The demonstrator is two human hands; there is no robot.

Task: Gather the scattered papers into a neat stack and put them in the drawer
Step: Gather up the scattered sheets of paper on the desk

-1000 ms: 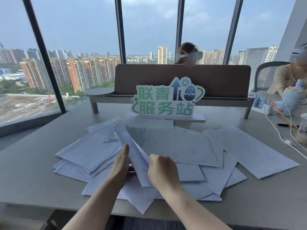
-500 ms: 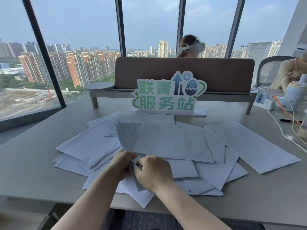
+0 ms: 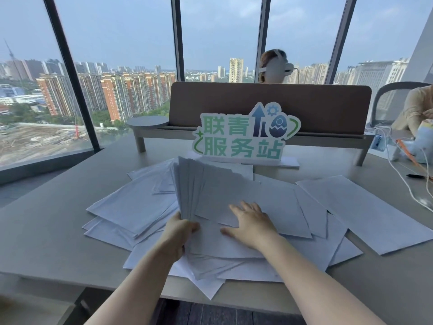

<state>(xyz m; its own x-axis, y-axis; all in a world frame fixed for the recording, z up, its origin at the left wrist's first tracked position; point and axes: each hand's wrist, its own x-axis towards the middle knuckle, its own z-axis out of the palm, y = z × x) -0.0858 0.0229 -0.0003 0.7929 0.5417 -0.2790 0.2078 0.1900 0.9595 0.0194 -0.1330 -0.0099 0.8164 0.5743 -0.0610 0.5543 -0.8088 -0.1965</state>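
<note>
Head view: fanned sheets are being gripped by left hand, right hand being pressed flat, fingers spread, on loose papers; edges are best being squared on table.

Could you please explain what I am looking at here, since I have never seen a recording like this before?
There is no machine here: a person wears one wide-angle camera on the head, so this single picture looks forward and down at their own two bare arms. A grey desk by tall windows is strewn with white papers. The left hand grips a fanned bundle of sheets by its near edge and tilts it up off the pile. The right hand lies flat, fingers spread, on the sheets beside it and grips nothing. Behind the papers stands a green-lettered sign before a brown divider. No drawer shows in this view.
</note>
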